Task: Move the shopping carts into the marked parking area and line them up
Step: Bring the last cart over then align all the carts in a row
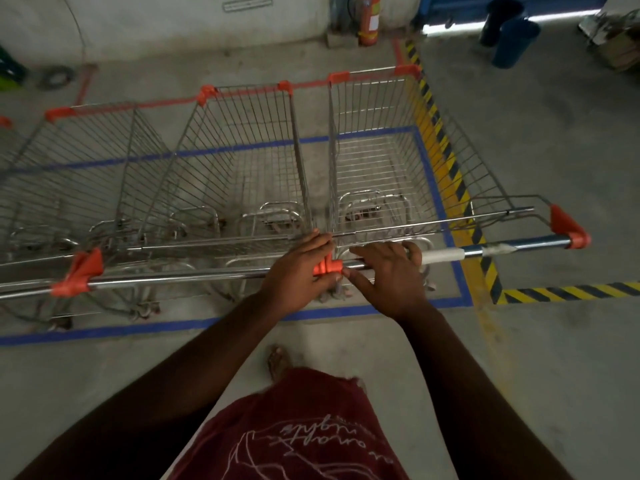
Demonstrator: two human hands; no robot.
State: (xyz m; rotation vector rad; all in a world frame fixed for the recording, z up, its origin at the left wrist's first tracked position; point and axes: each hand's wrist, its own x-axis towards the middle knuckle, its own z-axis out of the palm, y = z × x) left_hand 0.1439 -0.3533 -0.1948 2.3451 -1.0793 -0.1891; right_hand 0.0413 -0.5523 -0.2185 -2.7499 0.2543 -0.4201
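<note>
Three wire shopping carts with orange corner caps stand side by side inside a blue-taped rectangle (429, 174) on the concrete floor. The right cart (377, 140) has a blue handle bar (526, 245) with white tape. The middle cart (242, 150) has a chrome handle bar (180, 277), and the left cart (86, 161) stands beside it. My left hand (299, 268) grips the orange handle ends (327, 266) where the middle and right carts meet. My right hand (388, 271) rests on the right cart's handle with its fingers curled over the bar.
Yellow-black hazard tape (446, 161) runs along the right side of the blue rectangle and turns right near the front. A red fire extinguisher (369, 19) stands at the back wall. Dark blue bins (512, 39) sit at the back right. Red tape (311, 85) lines the floor behind the carts.
</note>
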